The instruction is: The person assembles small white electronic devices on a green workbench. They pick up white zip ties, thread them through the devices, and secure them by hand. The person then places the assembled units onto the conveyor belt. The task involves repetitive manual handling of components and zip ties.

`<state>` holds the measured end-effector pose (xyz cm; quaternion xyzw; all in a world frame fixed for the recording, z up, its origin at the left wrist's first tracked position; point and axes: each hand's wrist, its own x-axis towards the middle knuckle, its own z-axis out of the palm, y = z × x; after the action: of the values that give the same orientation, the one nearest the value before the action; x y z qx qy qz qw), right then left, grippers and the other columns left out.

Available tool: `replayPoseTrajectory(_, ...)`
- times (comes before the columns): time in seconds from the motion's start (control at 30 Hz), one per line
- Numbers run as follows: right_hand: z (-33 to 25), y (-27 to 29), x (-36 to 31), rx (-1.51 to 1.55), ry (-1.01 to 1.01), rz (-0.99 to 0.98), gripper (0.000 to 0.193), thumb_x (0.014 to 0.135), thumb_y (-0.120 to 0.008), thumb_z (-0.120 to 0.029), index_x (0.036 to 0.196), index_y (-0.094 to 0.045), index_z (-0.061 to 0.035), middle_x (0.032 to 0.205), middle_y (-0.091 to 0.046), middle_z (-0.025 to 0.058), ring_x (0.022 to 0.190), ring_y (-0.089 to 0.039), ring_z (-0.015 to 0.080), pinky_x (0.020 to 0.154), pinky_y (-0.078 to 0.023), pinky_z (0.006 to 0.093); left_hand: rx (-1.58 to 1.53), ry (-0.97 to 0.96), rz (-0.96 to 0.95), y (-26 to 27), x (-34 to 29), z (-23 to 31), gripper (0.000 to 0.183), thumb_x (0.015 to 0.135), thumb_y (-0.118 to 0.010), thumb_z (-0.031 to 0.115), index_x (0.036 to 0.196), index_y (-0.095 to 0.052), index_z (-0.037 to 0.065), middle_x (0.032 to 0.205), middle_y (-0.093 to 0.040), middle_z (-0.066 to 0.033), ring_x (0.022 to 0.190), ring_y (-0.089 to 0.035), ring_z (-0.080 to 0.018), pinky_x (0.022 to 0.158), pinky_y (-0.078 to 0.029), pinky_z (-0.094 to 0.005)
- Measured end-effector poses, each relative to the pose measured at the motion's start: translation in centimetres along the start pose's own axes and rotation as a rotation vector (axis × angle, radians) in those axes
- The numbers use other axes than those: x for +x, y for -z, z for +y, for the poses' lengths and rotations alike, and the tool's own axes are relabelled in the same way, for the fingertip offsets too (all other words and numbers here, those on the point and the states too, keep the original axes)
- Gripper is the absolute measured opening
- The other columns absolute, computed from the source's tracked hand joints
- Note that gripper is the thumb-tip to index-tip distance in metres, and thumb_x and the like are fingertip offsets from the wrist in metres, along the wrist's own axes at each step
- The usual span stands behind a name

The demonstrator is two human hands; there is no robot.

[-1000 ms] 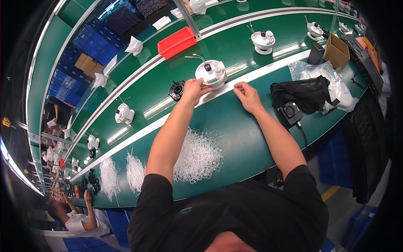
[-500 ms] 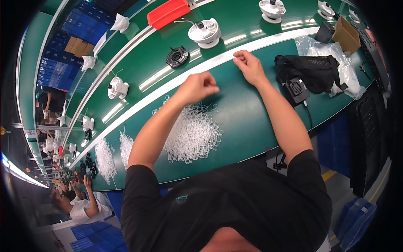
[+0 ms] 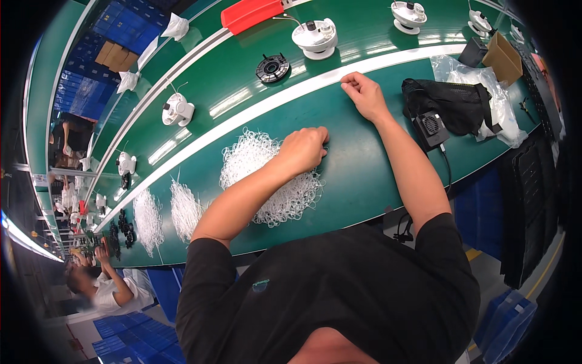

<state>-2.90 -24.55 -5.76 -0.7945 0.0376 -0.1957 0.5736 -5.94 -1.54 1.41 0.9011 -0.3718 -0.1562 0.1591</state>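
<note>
Curling over a green worktop [image 3: 357, 173] amid blue crates [image 3: 128, 27], left hand [image 3: 304, 148] and right hand [image 3: 365, 97] conceal any grip.

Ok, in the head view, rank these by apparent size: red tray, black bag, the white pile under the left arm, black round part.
Largest to smallest:
1. White pile, partly covered
2. Black bag
3. Red tray, farther off, so its true size is unsure
4. Black round part

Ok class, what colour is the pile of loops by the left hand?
The pile of loops is white, shown best in the head view.
</note>
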Motion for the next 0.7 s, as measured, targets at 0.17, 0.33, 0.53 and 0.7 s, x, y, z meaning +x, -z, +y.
replayPoseTrajectory(0.17, 0.2, -0.1, 0.1, 0.002, 0.01, -0.001, 0.018, 0.091, -0.067, -0.016, 0.102, -0.067, -0.0017, 0.085, -0.069, 0.005, 0.075, -0.063, 0.0125, 0.071, -0.051, 0.0272, -0.01, -0.099, 0.053, -0.9, -0.4, -0.7, 0.014, 0.081, -0.071, 0.008, 0.093, -0.067, 0.002, 0.088, -0.069, -0.0151, 0.082, -0.067, -0.0343, 0.073, -0.053, -0.0433)
replayPoseTrajectory(0.33, -0.2, -0.2, 0.0, 0.009, 0.043, 0.011, 0.017, 0.091, -0.067, -0.015, 0.101, -0.067, -0.0011, 0.085, -0.069, 0.0065, 0.076, -0.064, 0.0138, 0.073, -0.052, 0.0284, -0.259, -0.071, -0.023, 1.4, -0.3, -0.8, 0.011, 0.083, -0.073, 0.008, 0.088, -0.067, 0.001, 0.094, -0.07, -0.0128, 0.084, -0.068, -0.0248, 0.075, -0.053, -0.0368)
replayPoseTrajectory(0.53, 0.0, 0.0, 0.0, 0.016, 0.042, -0.006, 0.016, 0.092, -0.066, -0.013, 0.102, -0.067, -0.0009, 0.085, -0.068, 0.0038, 0.077, -0.06, 0.0108, 0.072, -0.05, 0.0267, -0.872, -0.026, 0.127, 6.0, -0.7, -5.4, 0.012, 0.09, -0.072, 0.009, 0.09, -0.061, 0.004, 0.106, -0.071, -0.0145, 0.094, -0.066, -0.0174, 0.089, -0.051, -0.0294)
replayPoseTrajectory(0.7, -0.3, 0.0, -0.1, -0.004, 0.019, -0.012, 0.016, 0.092, -0.066, -0.013, 0.103, -0.067, -0.0011, 0.085, -0.066, 0.0011, 0.074, -0.057, 0.0096, 0.07, -0.049, 0.0256, -1.188, 0.042, 0.496, 9.1, -3.6, -13.0, 0.008, 0.092, -0.068, 0.01, 0.094, -0.064, 0.003, 0.089, -0.069, -0.0083, 0.075, -0.066, -0.0146, 0.067, -0.055, -0.0285)
